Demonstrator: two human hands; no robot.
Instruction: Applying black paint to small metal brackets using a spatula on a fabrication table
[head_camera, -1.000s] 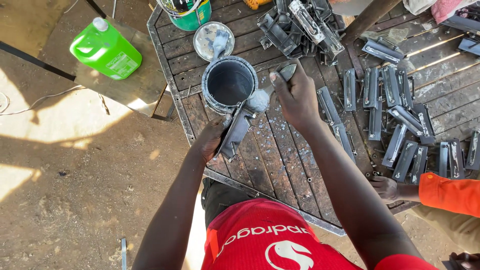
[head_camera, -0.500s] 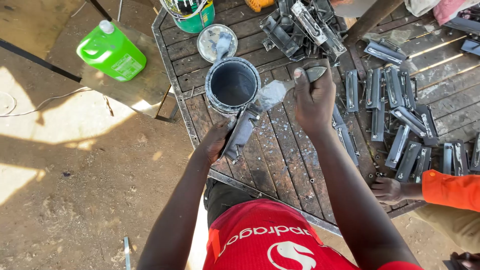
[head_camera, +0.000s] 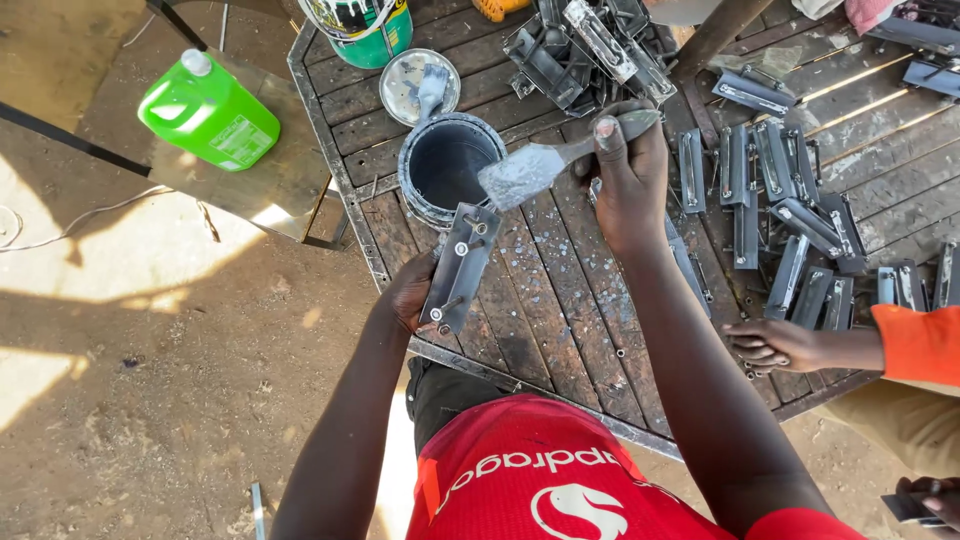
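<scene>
Grey paint-coated brush (head_camera: 530, 168) and grey metal bracket (head_camera: 458, 268); dark grey paint tin (head_camera: 447, 165); bright green jug (head_camera: 208, 113) with white cap; weathered brown paint-speckled table (head_camera: 560, 300); orange sleeve (head_camera: 918, 342).

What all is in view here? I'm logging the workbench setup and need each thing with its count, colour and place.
metal bracket: one, dark grey, held upright over the table's near edge
paintbrush: one, bristles coated silver-grey, beside the tin
paint tin: one, open, dark inside, on the table
tin lid: one, silvery, behind the tin
green-and-white can: one, at the table's far edge
green jug: one, bright green, on a metal sheet to the left of the table
painted brackets: many, grey, spread over the table's right side
bracket pile: one heap, grey, far middle
wooden table: one, paint-spattered slats
co-worker's hand: one, orange sleeve, at the right edge
left hand: grips the bracket
right hand: grips the brush
</scene>
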